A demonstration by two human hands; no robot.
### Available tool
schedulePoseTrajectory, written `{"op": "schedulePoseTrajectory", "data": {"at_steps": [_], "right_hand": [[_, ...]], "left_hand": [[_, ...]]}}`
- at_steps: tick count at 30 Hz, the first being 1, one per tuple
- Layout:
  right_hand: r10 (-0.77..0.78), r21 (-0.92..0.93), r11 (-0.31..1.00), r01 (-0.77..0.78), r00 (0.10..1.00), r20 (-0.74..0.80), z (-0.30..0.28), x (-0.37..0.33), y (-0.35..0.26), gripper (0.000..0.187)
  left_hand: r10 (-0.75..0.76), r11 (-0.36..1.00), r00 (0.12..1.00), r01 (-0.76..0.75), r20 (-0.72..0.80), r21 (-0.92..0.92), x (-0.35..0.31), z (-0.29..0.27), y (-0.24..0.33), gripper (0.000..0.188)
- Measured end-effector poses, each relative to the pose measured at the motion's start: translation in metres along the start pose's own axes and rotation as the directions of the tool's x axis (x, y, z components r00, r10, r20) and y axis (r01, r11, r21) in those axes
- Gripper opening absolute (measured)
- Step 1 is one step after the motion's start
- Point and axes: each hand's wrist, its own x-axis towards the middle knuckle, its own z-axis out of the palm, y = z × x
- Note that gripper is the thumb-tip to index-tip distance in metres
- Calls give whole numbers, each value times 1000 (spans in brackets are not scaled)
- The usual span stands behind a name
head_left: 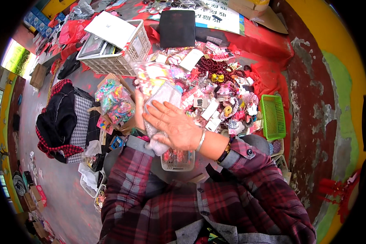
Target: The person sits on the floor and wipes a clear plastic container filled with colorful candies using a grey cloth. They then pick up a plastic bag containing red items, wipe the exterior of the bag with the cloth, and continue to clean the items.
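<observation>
A light grey, soft folded cloth (169, 94) lies between my two hands, its pinkish lower end bunched below them. My left hand (139, 109) supports it from the left and beneath, most of its fingers hidden. My right hand (173, 125) lies across the top, its fingers stretched out flat against the cloth. Just beneath the hands stands a small pale basket (177, 166) with red pieces in it. To the left, a clear bag of colourful small items (114, 101) sits in an opened carton. A second clear bag (151, 74) with yellow and pink contents lies beyond the cloth.
A heap of hair accessories (227, 101) and dark red beads (215, 67) spreads ahead to the right. A green basket (273, 118) stands beside it. At the back left is a loaded beige crate (139, 46); a checked bag (80, 122) rests on the floor at left.
</observation>
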Motion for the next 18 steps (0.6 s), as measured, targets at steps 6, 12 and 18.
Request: {"op": "schedulePoseTrajectory", "data": {"at_steps": [6, 12, 18], "right_hand": [[82, -149, 984, -94, 993, -83, -21, 12, 27, 57], [267, -63, 954, -294, 924, -274, -26, 7, 71, 52], [123, 67, 991, -116, 985, -118, 8, -1, 25, 58]], "left_hand": [[62, 969, 992, -32, 113, -247, 4, 12, -40, 65], [100, 988, 969, -72, -224, 134, 3, 23, -47, 47], [271, 960, 948, -254, -169, 116, 13, 7, 0, 59]]}}
